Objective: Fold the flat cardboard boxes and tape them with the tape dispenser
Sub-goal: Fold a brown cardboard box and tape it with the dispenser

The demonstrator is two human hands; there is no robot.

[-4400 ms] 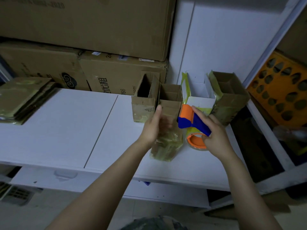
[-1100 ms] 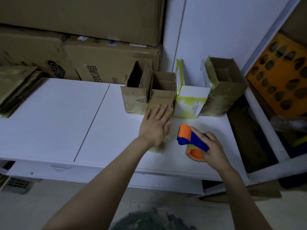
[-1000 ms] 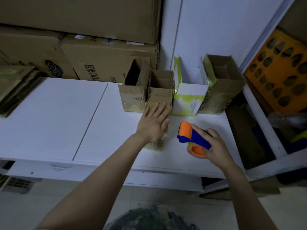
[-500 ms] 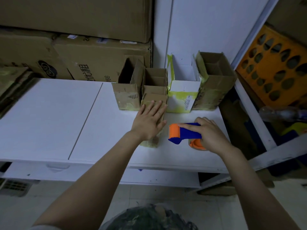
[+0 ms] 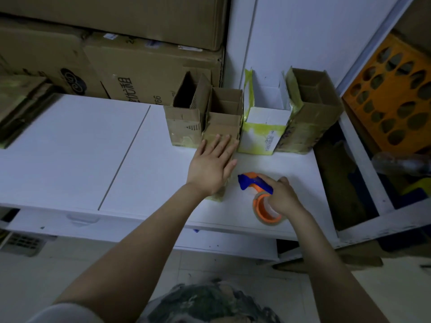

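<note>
A small brown cardboard box (image 5: 221, 134) lies on its side on the white table (image 5: 70, 145), its end against the row of boxes behind. My left hand (image 5: 211, 165) presses flat on top of it with fingers spread and straight. To its right, my right hand (image 5: 281, 198) grips the blue and orange tape dispenser (image 5: 255, 185), which rests low on the table near the box's right side. The orange tape roll (image 5: 265, 212) points toward me.
Behind stand upright open boxes: two brown (image 5: 186, 120), one white with yellow tape (image 5: 265, 122), one brown (image 5: 312, 113). Large cartons (image 5: 144, 66) are stacked at the back. Flat cardboard (image 5: 18, 106) lies far left. An orange crate (image 5: 391, 101) sits right, beyond a gap past the table edge.
The box went from held upright to lying under my flat left hand. Over the last second my right hand tipped the tape dispenser over and lowered it onto the table beside the box.
</note>
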